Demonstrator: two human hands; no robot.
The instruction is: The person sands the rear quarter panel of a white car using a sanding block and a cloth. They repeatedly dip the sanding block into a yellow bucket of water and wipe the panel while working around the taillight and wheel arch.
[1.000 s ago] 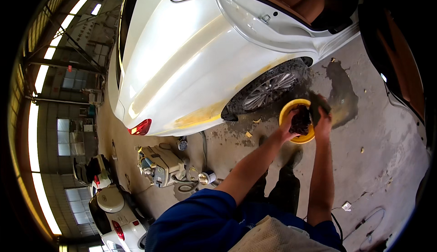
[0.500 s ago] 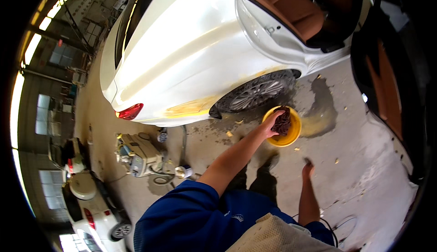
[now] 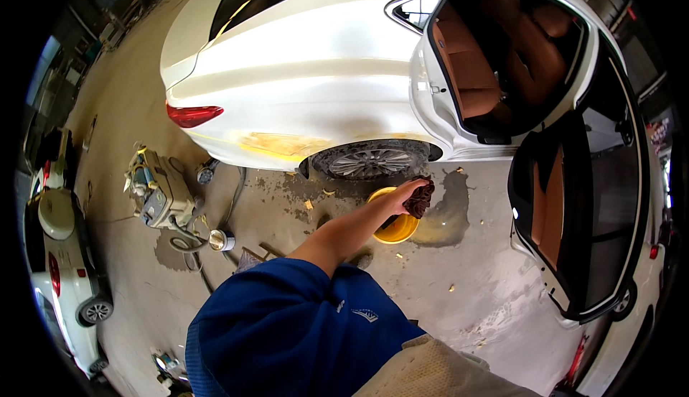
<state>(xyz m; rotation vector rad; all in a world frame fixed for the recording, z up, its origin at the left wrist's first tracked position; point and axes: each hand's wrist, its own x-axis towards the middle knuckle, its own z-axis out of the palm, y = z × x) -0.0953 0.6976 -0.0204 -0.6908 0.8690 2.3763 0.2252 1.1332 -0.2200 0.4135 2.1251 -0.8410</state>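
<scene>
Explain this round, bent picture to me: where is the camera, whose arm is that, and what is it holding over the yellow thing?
The camera sits on a person's head and looks down through a very wide lens, so straight edges curve. The arm in the blue sleeve is that person's own. It looks like the left hand, gripping a dark reddish-brown rag over a yellow bucket on the wet concrete floor. The other hand is out of view. Behind stands a white car, its rear door open, beside the rear wheel.
</scene>
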